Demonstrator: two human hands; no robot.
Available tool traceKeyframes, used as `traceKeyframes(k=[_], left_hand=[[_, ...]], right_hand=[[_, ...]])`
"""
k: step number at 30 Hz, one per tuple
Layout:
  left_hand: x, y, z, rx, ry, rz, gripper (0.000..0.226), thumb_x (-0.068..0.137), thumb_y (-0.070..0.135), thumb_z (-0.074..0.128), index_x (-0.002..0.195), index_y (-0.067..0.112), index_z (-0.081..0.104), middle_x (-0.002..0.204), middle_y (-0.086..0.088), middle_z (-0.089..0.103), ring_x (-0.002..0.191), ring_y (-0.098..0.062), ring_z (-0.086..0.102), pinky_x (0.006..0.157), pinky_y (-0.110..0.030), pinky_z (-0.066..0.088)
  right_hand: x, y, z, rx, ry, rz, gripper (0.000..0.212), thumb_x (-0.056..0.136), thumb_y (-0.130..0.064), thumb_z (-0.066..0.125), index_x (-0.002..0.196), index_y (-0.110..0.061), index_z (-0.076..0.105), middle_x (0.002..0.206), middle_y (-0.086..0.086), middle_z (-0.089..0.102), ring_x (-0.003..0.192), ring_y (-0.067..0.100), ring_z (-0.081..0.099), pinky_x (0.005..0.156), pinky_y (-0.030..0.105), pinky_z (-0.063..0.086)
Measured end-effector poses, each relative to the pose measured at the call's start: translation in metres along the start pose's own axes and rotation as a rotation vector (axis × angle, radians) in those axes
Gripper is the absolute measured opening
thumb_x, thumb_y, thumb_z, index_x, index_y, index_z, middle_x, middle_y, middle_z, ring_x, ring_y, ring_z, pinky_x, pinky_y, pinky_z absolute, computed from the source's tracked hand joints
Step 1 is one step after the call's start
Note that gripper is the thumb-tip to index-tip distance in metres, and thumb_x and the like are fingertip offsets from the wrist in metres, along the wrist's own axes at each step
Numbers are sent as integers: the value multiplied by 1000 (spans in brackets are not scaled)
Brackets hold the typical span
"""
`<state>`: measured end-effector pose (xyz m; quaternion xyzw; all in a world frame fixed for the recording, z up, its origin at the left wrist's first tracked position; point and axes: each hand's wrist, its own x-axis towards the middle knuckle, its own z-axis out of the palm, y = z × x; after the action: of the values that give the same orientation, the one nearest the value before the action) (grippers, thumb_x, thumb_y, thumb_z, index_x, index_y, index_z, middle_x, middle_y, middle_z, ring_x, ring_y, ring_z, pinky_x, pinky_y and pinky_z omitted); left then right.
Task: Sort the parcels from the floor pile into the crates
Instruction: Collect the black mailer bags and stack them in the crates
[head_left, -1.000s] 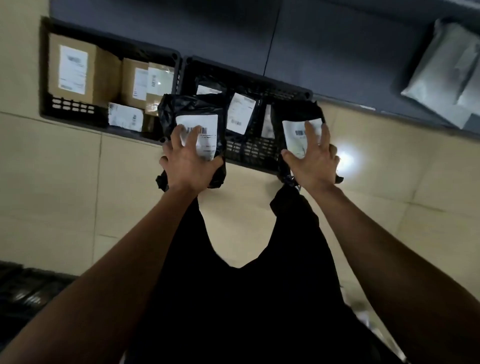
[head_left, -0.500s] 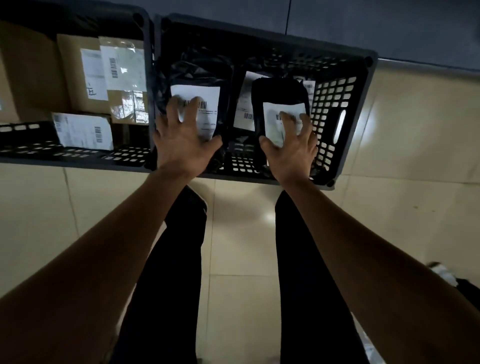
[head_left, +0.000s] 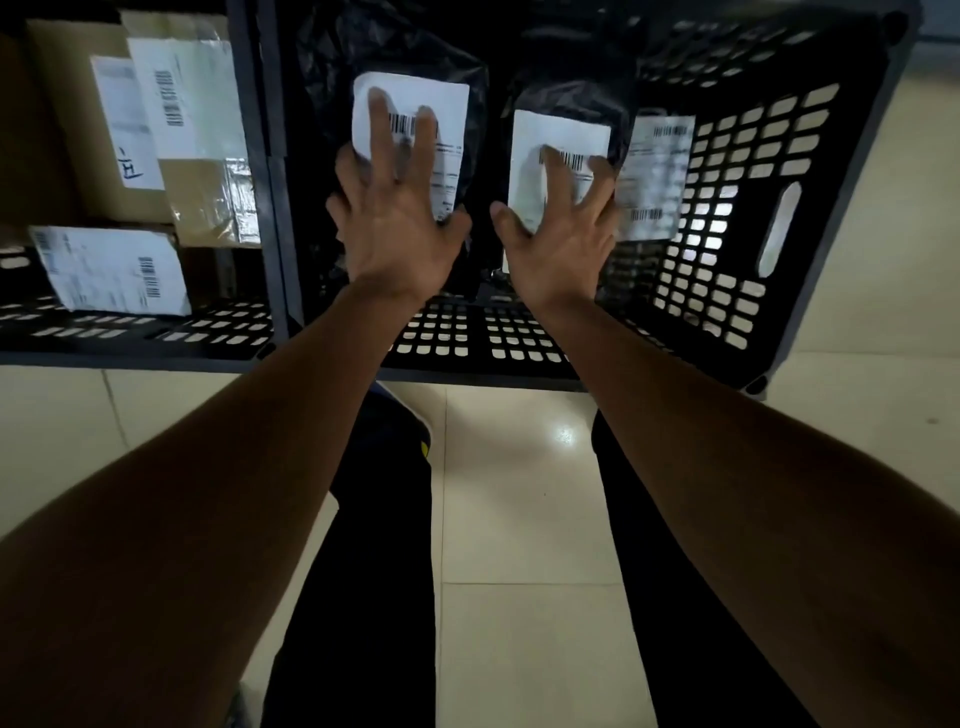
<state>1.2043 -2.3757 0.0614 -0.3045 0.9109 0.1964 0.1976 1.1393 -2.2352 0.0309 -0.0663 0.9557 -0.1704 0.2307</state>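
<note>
From the head camera, both arms reach forward into the right-hand black crate, which sits on the tiled floor just beside a second crate at the left. The left hand lies with fingers spread across the white label of a black poly parcel toward the crate's left wall; whether the thumb hooks under the parcel's edge I cannot tell. The right hand lies the same way, fingers splayed on the label of a second black parcel near the crate's middle. Another labelled parcel lies just beside it, toward the right wall. The left crate holds cardboard boxes.

To finish this placing well, I judge each parcel should be let down flat, label up, without burying the neighbour's barcode, and the fingers drawn straight back.

The crates' far edges are cut off at the top, the floor pile is out of frame, and the right hand's fingertips are blurred
</note>
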Motion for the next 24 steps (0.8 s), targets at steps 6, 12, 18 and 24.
traceKeyframes(k=[6, 12, 18, 24], left_hand=[[-3, -8, -1, 55, -13, 42, 93, 93, 65, 51, 164, 30, 3, 171, -11, -9, 152, -51, -6, 112, -73, 18], [-18, -4, -5, 193, 61, 243, 69, 95, 53, 48, 155, 21, 34, 167, -17, 18, 153, -43, 16, 113, -64, 27], [-13, -8, -2, 221, -33, 263, 68, 95, 47, 53, 154, 19, 32, 166, -16, 17, 153, -41, 16, 113, -58, 35], [-7, -15, -5, 270, -77, 307, 73, 96, 51, 48, 158, 19, 26, 167, -18, 16, 152, -43, 17, 110, -61, 36]], right_hand=[[6, 10, -4, -115, -139, -100, 72, 95, -68, 39, 157, -34, 28, 168, 9, 10, 150, 48, 10, 118, 68, 13], [-10, 7, -14, -227, -123, -274, 55, 101, -38, 43, 154, -23, 36, 167, 10, 16, 152, 38, 15, 120, 61, 18], [-7, -2, -4, -208, -315, -247, 63, 101, -29, 43, 160, -21, 21, 170, 11, -4, 156, 37, -6, 126, 54, 7], [5, -1, -7, -220, -377, -268, 62, 104, -31, 40, 161, -28, 15, 170, 5, -9, 156, 33, -9, 125, 53, 8]])
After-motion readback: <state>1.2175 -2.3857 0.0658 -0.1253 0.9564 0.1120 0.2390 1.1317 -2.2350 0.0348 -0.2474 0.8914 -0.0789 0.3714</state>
